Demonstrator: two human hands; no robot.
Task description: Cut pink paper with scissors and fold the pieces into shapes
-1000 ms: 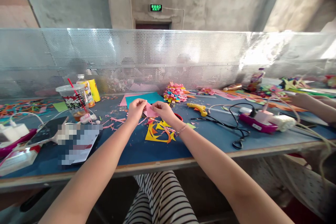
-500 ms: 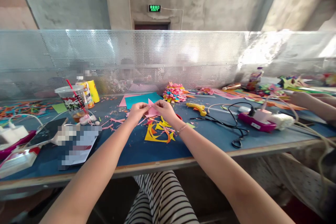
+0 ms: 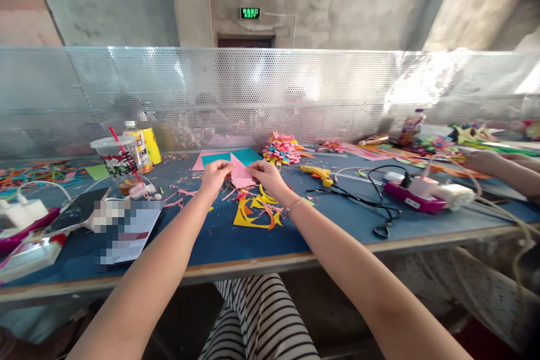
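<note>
One pink paper pinched: left hand, right hand; yellow scraps nearer, teal sheet behind, glue gun rightward.

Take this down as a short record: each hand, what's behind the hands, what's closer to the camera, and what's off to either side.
Left hand: pinches the pink paper
Right hand: pinches the same paper's other side
Behind hands: teal sheet
Closer to camera: yellow paper scraps
Left side: plastic cup, red straw
Right side: yellow glue gun, purple power strip
</note>
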